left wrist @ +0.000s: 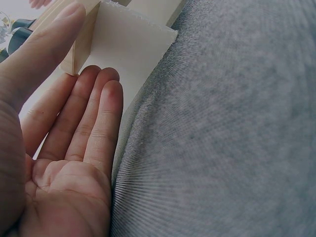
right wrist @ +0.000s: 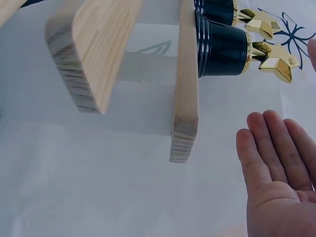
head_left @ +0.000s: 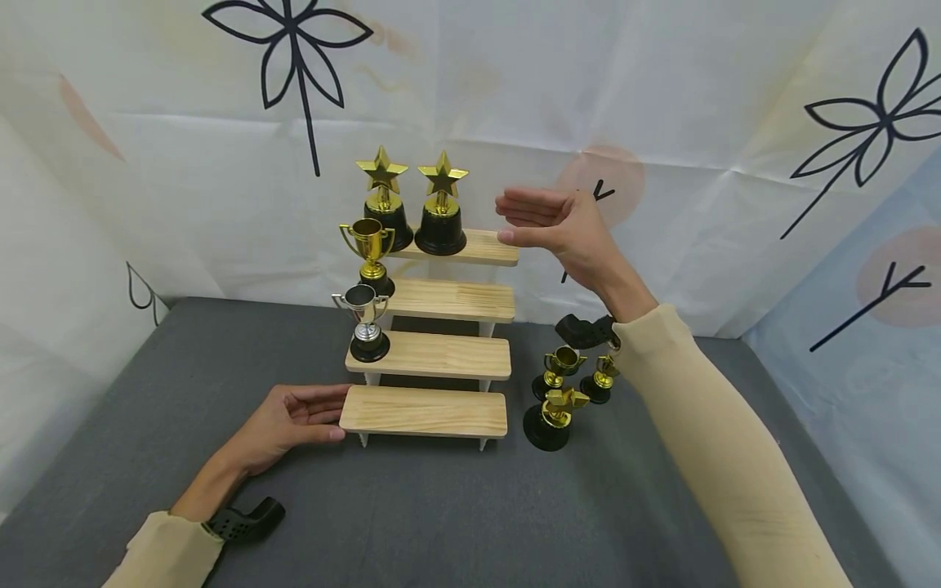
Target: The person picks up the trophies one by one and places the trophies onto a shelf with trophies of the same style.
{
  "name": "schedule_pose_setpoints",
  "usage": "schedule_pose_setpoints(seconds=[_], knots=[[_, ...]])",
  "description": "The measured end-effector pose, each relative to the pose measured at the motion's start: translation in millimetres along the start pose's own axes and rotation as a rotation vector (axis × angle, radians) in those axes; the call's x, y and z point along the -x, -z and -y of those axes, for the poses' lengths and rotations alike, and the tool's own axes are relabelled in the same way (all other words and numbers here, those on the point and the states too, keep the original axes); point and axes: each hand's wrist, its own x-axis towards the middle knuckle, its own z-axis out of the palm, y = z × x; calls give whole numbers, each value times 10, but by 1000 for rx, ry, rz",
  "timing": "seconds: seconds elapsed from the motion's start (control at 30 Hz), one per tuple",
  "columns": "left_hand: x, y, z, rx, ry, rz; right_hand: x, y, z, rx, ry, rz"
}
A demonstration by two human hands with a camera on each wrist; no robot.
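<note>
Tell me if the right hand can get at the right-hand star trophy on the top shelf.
Likely yes: the right hand is open and empty, to the right of that star trophy, and nothing visible stands between them.

I count seven trophies (head_left: 442,224), four wooden steps (head_left: 424,408), one left hand (head_left: 290,416) and one right hand (head_left: 569,233).
Three are star trophies (head_left: 381,174), two far on the top step and one at right on the table (head_left: 367,523). Three are cups: one gold cup (head_left: 370,241) and one silver cup (head_left: 363,306) at left on the two middle steps, and one more gold cup at right. The seventh trophy (head_left: 603,379), also at right, is partly hidden, so I cannot tell its kind. I wear two sleeves (head_left: 706,449) and two wrist straps (head_left: 243,523), and the backdrop (head_left: 500,90) bears two black flowers (head_left: 292,26) and two pink circles (head_left: 907,249).
</note>
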Motion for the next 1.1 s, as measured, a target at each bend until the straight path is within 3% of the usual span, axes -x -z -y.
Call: schedule_pose_setpoints(seconds=[0.53, 1.1], knots=[[5, -2, -6, 3, -1, 7, 458, 171, -5, 29, 79, 24], [7, 2, -3, -11, 3, -1, 942, 325, -207, 10, 95, 34]])
